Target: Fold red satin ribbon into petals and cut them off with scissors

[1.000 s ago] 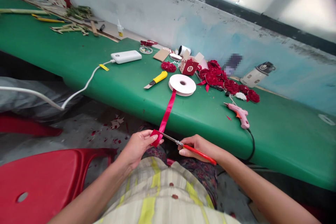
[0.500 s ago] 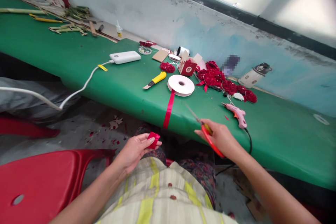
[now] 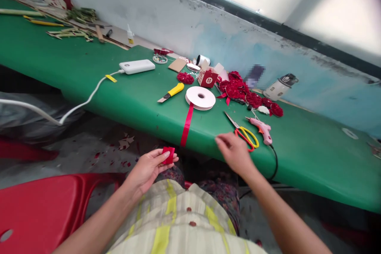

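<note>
Between thumb and fingers, my left hand (image 3: 150, 166) holds a small red ribbon piece (image 3: 168, 155) above my lap. My right hand (image 3: 235, 151) is over the table's front edge, fingers curled, with nothing visible in it. Just beyond it, scissors (image 3: 242, 133) with red and yellow handles lie on the green table (image 3: 149, 115). A white ribbon spool (image 3: 200, 98) lies flat, its red ribbon (image 3: 187, 125) hanging over the edge. To the right of the scissors is a pink glue gun (image 3: 262, 129).
A yellow cutter (image 3: 172, 92), a white power bank (image 3: 137, 66) with a cable, a red box (image 3: 207, 78), red flowers (image 3: 235, 86) and a bottle (image 3: 280, 87) are on the table. A red stool (image 3: 38, 210) stands at lower left.
My right hand has let go of the scissors, which now lie on the table. My left hand still holds the red ribbon piece. The view has shifted slightly.
</note>
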Motion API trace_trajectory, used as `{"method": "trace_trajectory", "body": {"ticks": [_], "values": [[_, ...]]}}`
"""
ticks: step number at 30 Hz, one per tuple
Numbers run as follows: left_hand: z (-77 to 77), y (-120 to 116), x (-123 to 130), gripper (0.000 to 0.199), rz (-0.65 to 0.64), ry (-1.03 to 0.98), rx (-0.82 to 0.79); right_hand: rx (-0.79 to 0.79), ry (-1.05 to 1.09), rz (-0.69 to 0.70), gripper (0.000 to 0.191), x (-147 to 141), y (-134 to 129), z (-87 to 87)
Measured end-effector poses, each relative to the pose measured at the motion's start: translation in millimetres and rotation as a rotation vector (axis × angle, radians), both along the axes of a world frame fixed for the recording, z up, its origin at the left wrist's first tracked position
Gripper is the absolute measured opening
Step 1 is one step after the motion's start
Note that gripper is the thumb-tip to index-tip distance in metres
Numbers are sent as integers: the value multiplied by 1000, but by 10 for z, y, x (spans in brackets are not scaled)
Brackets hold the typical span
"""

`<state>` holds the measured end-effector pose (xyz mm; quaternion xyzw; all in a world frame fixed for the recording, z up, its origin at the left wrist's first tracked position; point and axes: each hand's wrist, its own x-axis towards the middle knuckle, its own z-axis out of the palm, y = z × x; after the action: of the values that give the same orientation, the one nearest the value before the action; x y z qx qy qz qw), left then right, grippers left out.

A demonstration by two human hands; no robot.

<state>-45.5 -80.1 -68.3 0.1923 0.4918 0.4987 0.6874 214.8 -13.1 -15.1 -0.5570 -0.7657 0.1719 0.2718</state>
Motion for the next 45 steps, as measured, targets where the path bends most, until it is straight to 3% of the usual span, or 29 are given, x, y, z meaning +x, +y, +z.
{"method": "trace_trajectory", "body": {"ticks": [2, 4, 7, 10, 12, 14, 18, 21, 23, 30, 34, 40, 45], "values": [[-23, 9, -4, 11, 58, -15, 6, -326, 312, 25, 30, -426, -166, -201], [-44, 21, -24, 8, 117, -21, 14, -520, 517, -74, 35, -778, -262, -429], [-72, 47, -62, 4, 191, -16, 23, -504, 648, -212, 39, -1064, -303, -659], [-94, 76, -69, 6, 224, -32, 30, -216, 571, -285, 33, -1099, -280, -685], [-102, 93, -55, 9, 200, -49, 32, -126, 537, -303, 27, -1065, -263, -650], [-109, 107, -43, 12, 159, -62, 33, -281, 638, -320, 25, -1036, -269, -637], [-119, 130, -47, 15, 110, -71, 18, -787, 1125, -401, 24, -1039, -337, -732], [-100, 163, -39, 18, 78, -56, 23, -951, 1429, -394, 19, -1063, -368, -800], [-76, 203, -4, 24, 68, -6, 37, -1015, 1501, -318, 17, -1080, -362, -798], [-32, 379, 238, 28, 72, 192, 76, -978, 1467, -133, 26, -1084, -297, -681], [13, 424, 352, 23, 28, 124, 81, -910, 1360, -105, 25, -1009, -274, -683], [52, 424, 399, 17, -79, -64, 80, -668, 1067, -112, 30, -880, -250, -670], [63, 413, 403, 15, -111, -89, 85, -626, 983, -98, 28, -830, -214, -639]]}}
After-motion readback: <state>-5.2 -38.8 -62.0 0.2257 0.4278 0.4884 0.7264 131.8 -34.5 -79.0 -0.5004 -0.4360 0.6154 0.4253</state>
